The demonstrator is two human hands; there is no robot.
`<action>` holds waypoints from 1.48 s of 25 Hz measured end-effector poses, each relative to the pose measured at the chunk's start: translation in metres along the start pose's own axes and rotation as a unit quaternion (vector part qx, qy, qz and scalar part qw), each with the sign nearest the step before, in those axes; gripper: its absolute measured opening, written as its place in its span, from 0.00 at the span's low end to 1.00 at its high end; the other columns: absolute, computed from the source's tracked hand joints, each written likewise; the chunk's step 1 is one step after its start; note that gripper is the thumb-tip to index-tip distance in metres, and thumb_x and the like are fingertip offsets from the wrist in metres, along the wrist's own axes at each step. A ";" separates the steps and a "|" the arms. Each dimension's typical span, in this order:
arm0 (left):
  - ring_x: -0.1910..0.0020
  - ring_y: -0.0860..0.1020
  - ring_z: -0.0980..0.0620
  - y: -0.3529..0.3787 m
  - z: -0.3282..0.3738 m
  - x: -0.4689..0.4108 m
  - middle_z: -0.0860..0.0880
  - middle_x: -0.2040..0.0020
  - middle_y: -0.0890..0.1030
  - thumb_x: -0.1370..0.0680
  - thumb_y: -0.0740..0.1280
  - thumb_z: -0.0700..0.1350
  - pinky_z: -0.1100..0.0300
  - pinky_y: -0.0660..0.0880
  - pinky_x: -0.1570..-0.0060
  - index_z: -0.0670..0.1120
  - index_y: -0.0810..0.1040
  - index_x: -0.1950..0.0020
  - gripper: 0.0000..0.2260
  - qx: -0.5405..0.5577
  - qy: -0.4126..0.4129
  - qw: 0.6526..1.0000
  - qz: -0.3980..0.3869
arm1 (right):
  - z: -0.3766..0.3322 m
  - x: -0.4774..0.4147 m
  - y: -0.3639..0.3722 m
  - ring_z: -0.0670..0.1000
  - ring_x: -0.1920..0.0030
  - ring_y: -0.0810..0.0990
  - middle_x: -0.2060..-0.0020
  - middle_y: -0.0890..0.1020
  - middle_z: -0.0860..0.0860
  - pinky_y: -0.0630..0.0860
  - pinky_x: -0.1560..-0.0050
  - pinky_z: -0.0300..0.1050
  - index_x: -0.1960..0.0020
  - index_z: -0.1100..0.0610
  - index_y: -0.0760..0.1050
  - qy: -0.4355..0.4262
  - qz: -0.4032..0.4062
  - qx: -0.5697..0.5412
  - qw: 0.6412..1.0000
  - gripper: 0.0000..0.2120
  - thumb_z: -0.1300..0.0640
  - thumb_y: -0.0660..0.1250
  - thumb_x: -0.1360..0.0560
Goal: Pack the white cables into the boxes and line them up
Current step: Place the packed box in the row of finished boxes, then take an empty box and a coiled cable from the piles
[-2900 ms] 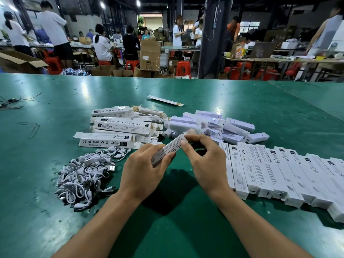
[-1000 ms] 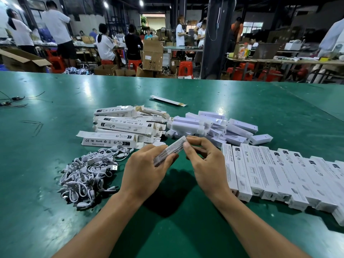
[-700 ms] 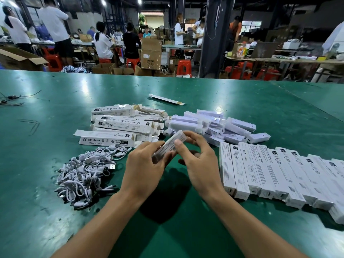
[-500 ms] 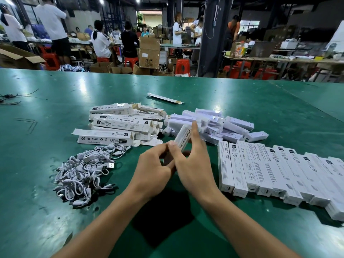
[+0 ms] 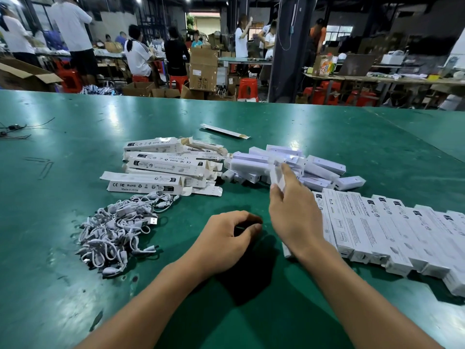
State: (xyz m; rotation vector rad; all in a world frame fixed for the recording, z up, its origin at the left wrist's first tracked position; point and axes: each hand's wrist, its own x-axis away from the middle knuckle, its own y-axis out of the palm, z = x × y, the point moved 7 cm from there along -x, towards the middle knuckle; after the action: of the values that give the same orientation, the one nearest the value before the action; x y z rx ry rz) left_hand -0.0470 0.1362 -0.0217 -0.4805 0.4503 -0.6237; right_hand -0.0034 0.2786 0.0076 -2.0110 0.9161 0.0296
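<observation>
Right hand (image 5: 294,215) grips narrow white cardboard box (image 5: 276,175) just left of row of white printed boxes (image 5: 377,230); left hand (image 5: 224,238), further left of the row, loosely curled, empty.

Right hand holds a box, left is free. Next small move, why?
Probably lay the box down against the left end of the row: the right hand pinches it close to that end, and the left hand holds nothing.

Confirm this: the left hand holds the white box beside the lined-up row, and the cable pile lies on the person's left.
Wrong hand. In the head view the right hand holds the white box beside the lined-up row; the left hand is loosely curled and holds nothing. The cable pile does lie on the person's left.
</observation>
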 end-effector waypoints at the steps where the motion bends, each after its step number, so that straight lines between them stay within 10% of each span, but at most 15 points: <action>1: 0.52 0.80 0.68 0.000 0.000 0.000 0.58 0.53 0.84 0.20 0.70 0.43 0.78 0.69 0.52 0.46 0.84 0.44 0.07 -0.003 0.002 1.000 -0.001 | 0.001 -0.003 -0.006 0.57 0.33 0.74 0.31 0.76 0.52 0.72 0.42 0.53 0.19 0.48 0.58 0.005 0.011 0.005 1.000 0.24 0.51 0.55 0.15; 8: 0.49 0.79 0.65 0.002 0.004 0.002 0.54 0.49 0.85 0.21 0.71 0.42 0.76 0.70 0.47 0.45 0.84 0.44 0.07 -0.031 0.022 0.999 -0.005 | 0.035 -0.025 -0.042 0.55 0.54 0.74 0.41 0.82 0.56 0.66 0.55 0.48 0.37 0.58 0.75 0.111 0.028 -0.037 0.993 0.14 0.53 0.57 0.16; 16: 0.50 0.79 0.65 0.003 0.003 0.000 0.55 0.51 0.85 0.22 0.71 0.41 0.76 0.71 0.49 0.45 0.85 0.46 0.07 -0.029 0.034 0.999 0.004 | 0.016 -0.017 -0.030 0.60 0.29 0.65 0.29 0.72 0.53 0.57 0.31 0.57 0.35 0.53 0.76 0.031 -0.017 0.235 0.971 0.17 0.47 0.62 0.19; 23: 0.64 0.71 0.48 -0.016 -0.011 0.000 0.52 0.63 0.72 0.26 0.69 0.42 0.54 0.67 0.64 0.51 0.70 0.67 0.12 -0.218 -0.007 0.975 0.031 | -0.040 0.029 0.053 0.54 0.37 0.73 0.38 0.80 0.50 0.65 0.37 0.50 0.32 0.52 0.76 -0.179 -0.125 0.104 0.970 0.17 0.57 0.57 0.18; 37: 0.58 0.74 0.47 -0.078 -0.051 0.000 0.46 0.57 0.78 0.21 0.61 0.38 0.59 0.63 0.59 0.43 0.73 0.53 0.03 -0.093 -0.153 0.937 0.300 | -0.082 -0.029 0.135 0.52 0.42 0.82 0.45 0.86 0.50 0.77 0.37 0.47 0.40 0.51 0.83 -0.020 -0.213 -0.110 0.971 0.15 0.47 0.73 0.25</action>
State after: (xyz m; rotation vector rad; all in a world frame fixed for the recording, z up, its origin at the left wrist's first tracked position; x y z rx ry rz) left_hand -0.1087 0.0664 -0.0199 -0.5740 0.3343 0.0875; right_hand -0.1326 0.1918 -0.0308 -2.3682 0.4555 -0.0695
